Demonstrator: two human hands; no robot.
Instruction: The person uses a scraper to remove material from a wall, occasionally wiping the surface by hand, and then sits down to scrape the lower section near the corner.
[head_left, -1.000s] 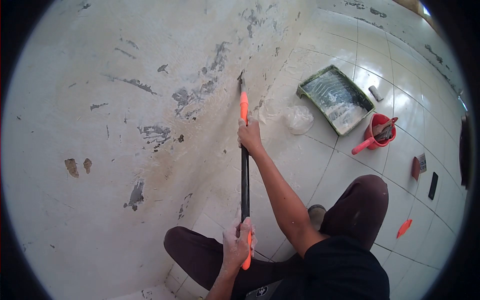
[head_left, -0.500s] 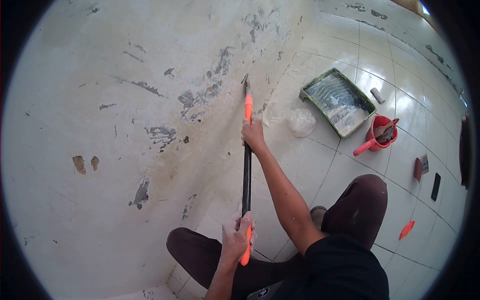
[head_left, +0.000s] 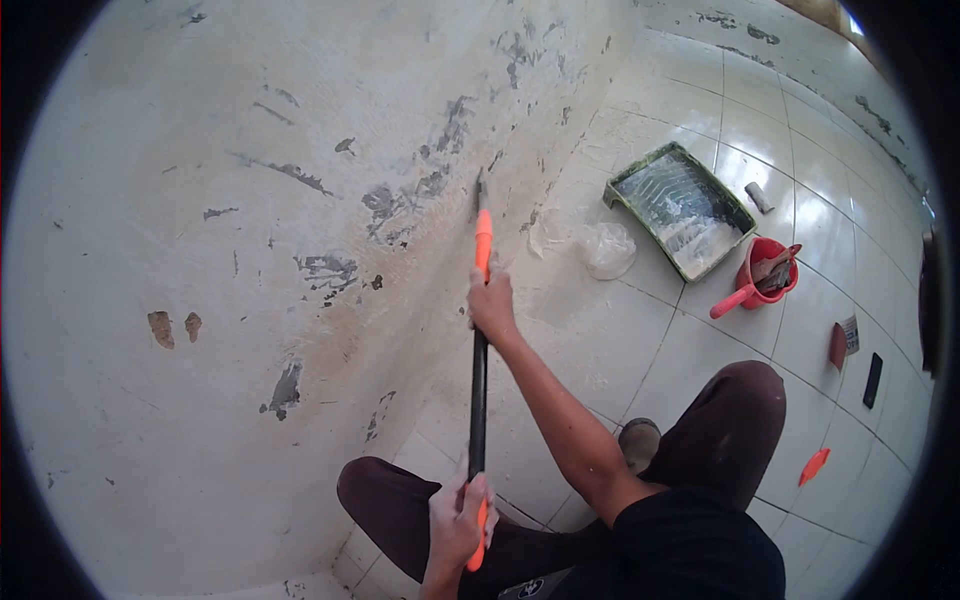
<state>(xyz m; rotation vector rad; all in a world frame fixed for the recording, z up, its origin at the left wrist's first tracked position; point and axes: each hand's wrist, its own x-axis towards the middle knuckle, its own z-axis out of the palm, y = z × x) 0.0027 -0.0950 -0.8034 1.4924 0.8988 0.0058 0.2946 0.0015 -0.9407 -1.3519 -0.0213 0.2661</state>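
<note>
Both my hands grip a long-handled scraper (head_left: pixel 479 390) with a black shaft and orange grips. My right hand (head_left: pixel 492 303) wraps the shaft just below the upper orange collar. Lower down, my left hand (head_left: pixel 461 518), whitened with dust, is closed around the orange end grip, near my bent knee. The scraper's narrow metal head, seen almost edge-on, reaches up to the wall (head_left: pixel 200 420). Grey patches, chips and scratches mark that wall's whitish surface, with several close to the scraper head.
On the tiled floor to the right sit a green-rimmed paint tray (head_left: pixel 655 235) with white residue, a crumpled plastic bag (head_left: pixel 606 250) and a red pot (head_left: pixel 743 299) holding brushes. Farther right lie a grey cylinder (head_left: pixel 759 197), a black phone-like object (head_left: pixel 873 380) and an orange piece (head_left: pixel 814 467).
The scraper and both hands have moved down toward me and slightly left. Its head now sits lower along the wall. Both hands keep their hold.
</note>
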